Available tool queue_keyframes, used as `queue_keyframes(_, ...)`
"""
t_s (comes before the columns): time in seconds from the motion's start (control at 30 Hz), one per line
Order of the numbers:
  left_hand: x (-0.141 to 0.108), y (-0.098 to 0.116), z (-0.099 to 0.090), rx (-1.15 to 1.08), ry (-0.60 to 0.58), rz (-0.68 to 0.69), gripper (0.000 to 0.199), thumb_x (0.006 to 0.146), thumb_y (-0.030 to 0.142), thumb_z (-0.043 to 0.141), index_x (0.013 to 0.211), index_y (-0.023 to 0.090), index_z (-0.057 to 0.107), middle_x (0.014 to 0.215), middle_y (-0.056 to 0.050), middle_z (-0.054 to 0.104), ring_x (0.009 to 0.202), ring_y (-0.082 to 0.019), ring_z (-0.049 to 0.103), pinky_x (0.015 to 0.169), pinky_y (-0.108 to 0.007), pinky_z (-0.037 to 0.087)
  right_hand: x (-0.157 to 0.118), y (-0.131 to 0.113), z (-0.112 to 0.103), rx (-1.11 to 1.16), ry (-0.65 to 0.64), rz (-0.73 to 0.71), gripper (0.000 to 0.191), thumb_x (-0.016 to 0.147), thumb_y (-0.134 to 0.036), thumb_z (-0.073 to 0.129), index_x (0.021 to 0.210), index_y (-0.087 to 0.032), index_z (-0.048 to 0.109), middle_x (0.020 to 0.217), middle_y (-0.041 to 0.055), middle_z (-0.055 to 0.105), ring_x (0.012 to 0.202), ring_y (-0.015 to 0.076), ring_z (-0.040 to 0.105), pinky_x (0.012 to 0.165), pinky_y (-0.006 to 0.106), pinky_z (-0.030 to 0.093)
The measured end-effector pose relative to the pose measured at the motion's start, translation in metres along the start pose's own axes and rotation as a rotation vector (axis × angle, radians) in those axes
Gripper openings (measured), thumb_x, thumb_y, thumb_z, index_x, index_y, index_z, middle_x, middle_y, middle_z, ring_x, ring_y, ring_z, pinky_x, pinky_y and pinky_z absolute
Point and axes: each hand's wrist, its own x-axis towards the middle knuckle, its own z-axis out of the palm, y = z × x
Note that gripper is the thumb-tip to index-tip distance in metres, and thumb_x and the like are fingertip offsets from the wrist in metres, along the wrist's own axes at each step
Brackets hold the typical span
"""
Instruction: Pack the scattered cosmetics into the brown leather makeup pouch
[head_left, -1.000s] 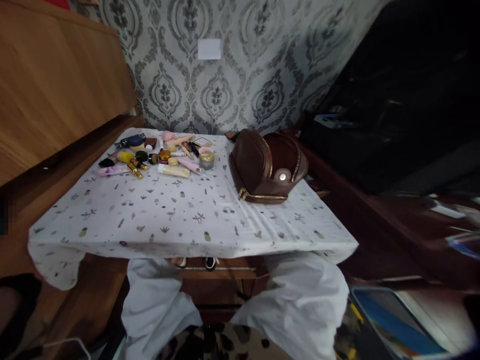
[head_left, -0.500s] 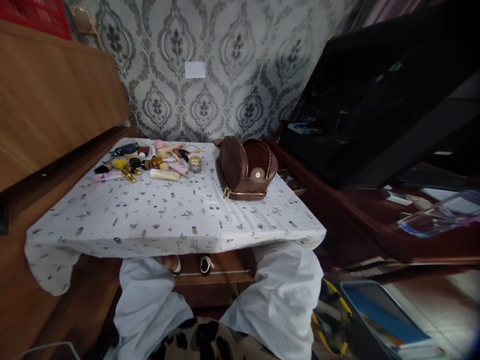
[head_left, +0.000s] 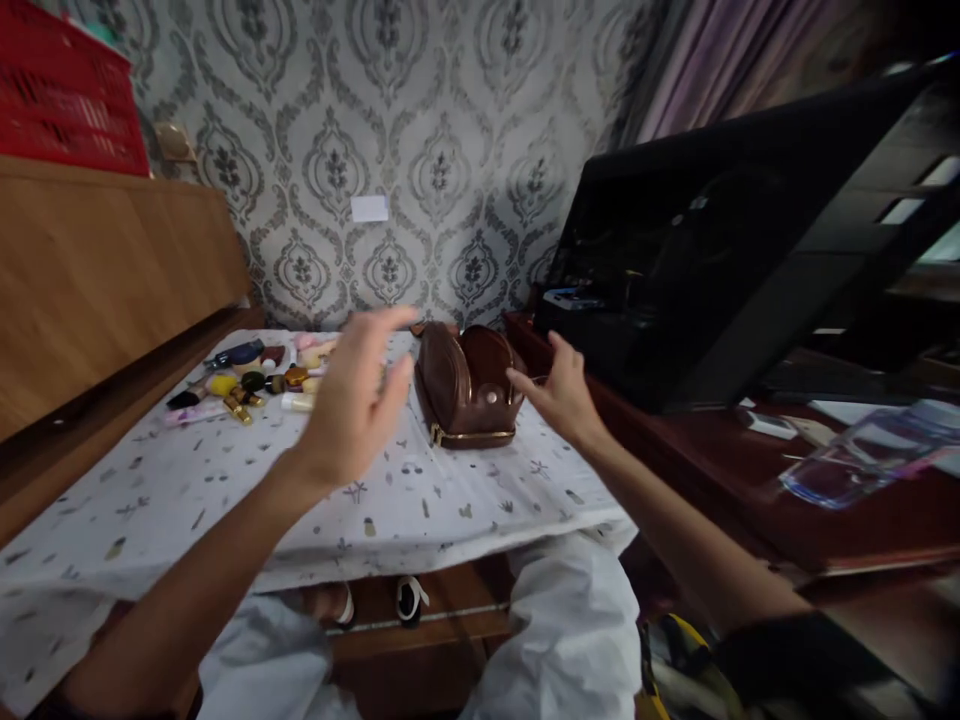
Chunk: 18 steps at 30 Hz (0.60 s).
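A brown zippered makeup bag [head_left: 476,405] stands on the white patterned tablecloth [head_left: 315,520] with its top unzipped and its mouth spread. My left hand [head_left: 356,395] is raised between the bag and the cosmetics, fingers apart and holding nothing; it is slightly blurred. On the bag's other side my right hand [head_left: 561,393] hovers with thumb and fingers apart, close to the bag's right edge; whether it touches cannot be told. Various cosmetics, including a yellow sponge [head_left: 222,384] and a cream-coloured tube [head_left: 298,402], lie at the left, partly hidden behind my left hand.
A wooden headboard-like panel [head_left: 112,290] borders the table at the left, with a red plastic crate [head_left: 71,95] on top. To the right stand a large black screen-like object [head_left: 675,270] and a dark red desk [head_left: 847,520] bearing a clear plastic case [head_left: 862,455].
Both hands have come into view and reached over the table, one to each side of the bag. The camera view has tilted up a little. Bag and cosmetics stay in place.
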Motion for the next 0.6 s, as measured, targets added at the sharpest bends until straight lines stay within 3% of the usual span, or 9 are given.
queue_keyframes(0.07,0.009,-0.019,0.036,0.097,-0.150,0.023,0.049,0.098,0.006,0.037,0.143,0.022,0.046,0.144,-0.014,0.053,0.136,-0.025,0.049,0.111,-0.049,0.045,0.007,0.012,0.018,0.023,-0.040,0.131,0.091,0.080,-0.046,0.070,0.152,-0.006,0.032,0.146,0.0279,0.047,0.136,0.0411,0.047,0.108,0.058,0.045)
queue_keyframes(0.13,0.015,-0.039,0.074,0.188,-0.384,0.051,0.068,0.088,-0.007,0.032,0.148,0.023,0.042,0.158,-0.014,0.040,0.149,-0.029,0.034,0.114,-0.054,0.040,0.009,0.024,0.033,0.055,-0.121,0.187,0.079,0.081,-0.041,0.063,0.148,-0.007,0.037,0.135,0.0248,0.058,0.124,0.0383,0.058,0.104,0.055,0.048)
queue_keyframes(0.2,0.016,-0.058,0.103,0.220,-0.583,0.070,0.080,0.080,-0.012,0.031,0.151,0.024,0.040,0.165,-0.011,0.030,0.155,-0.030,0.023,0.115,-0.057,0.037,0.005,0.032,0.041,0.066,-0.186,0.139,0.068,0.083,-0.035,0.055,0.145,-0.011,0.041,0.125,0.0196,0.065,0.110,0.0345,0.066,0.098,0.052,0.052)
queue_keyframes(0.27,0.013,-0.070,0.120,0.230,-0.675,0.073,0.077,0.080,-0.011,0.033,0.148,0.023,0.043,0.164,-0.011,0.034,0.154,-0.031,0.026,0.115,-0.059,0.037,0.000,0.037,0.042,0.054,-0.206,0.077,0.063,0.084,-0.032,0.051,0.144,-0.014,0.043,0.116,0.0159,0.070,0.100,0.0326,0.069,0.092,0.050,0.054)
queue_keyframes(0.4,0.002,-0.076,0.126,0.202,-0.624,0.029,0.067,0.087,-0.003,0.035,0.148,0.024,0.046,0.161,-0.012,0.039,0.149,-0.030,0.035,0.114,-0.054,0.040,0.008,0.042,0.035,0.071,-0.216,0.052,0.063,0.085,-0.041,0.055,0.143,-0.017,0.046,0.107,0.0134,0.073,0.091,0.0316,0.071,0.083,0.048,0.057)
queue_keyframes(0.5,-0.016,-0.079,0.123,0.125,-0.557,0.011,0.067,0.090,0.001,0.036,0.153,0.026,0.038,0.158,-0.011,0.043,0.147,-0.027,0.039,0.115,-0.049,0.041,0.044,0.042,0.027,0.087,-0.175,-0.018,0.067,0.086,-0.055,0.059,0.140,-0.016,0.050,0.128,0.0189,0.066,0.112,0.0354,0.066,0.093,0.052,0.055)
queue_keyframes(0.6,-0.043,-0.101,0.115,0.083,-0.531,-0.036,0.059,0.092,0.006,0.038,0.149,0.022,0.043,0.146,-0.013,0.054,0.137,-0.026,0.050,0.111,-0.047,0.045,0.089,0.024,0.024,0.098,-0.124,-0.143,0.061,0.087,-0.058,0.061,0.131,-0.017,0.058,0.129,0.0191,0.065,0.118,0.0363,0.063,0.098,0.056,0.052)
